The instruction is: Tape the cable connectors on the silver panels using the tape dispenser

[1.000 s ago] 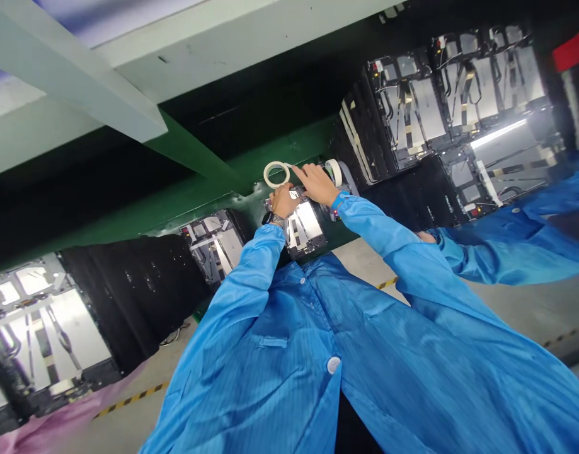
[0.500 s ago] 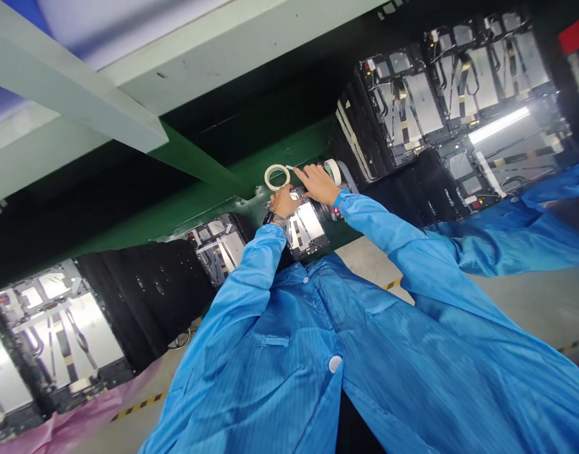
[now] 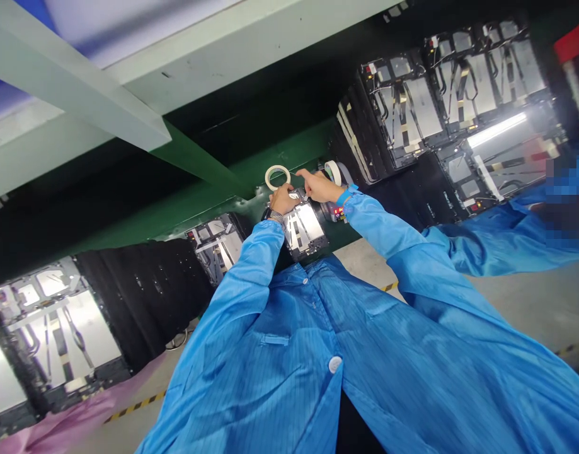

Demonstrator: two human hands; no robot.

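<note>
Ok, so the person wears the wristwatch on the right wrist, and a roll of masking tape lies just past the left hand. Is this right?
Not quite: the wristwatch is on the left wrist, not the right, as the head view shows. The roll of masking tape does lie just past the left hand.

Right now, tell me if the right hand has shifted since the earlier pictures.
Yes, the right hand has eased back from the tape ring, toward the second tape roll.

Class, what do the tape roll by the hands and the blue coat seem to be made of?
The tape roll looks like paper masking tape: matte, cream. The blue coat seems thin glossy synthetic fabric: sharp creases, fine stripes; the exact fibre cannot be told.
</note>
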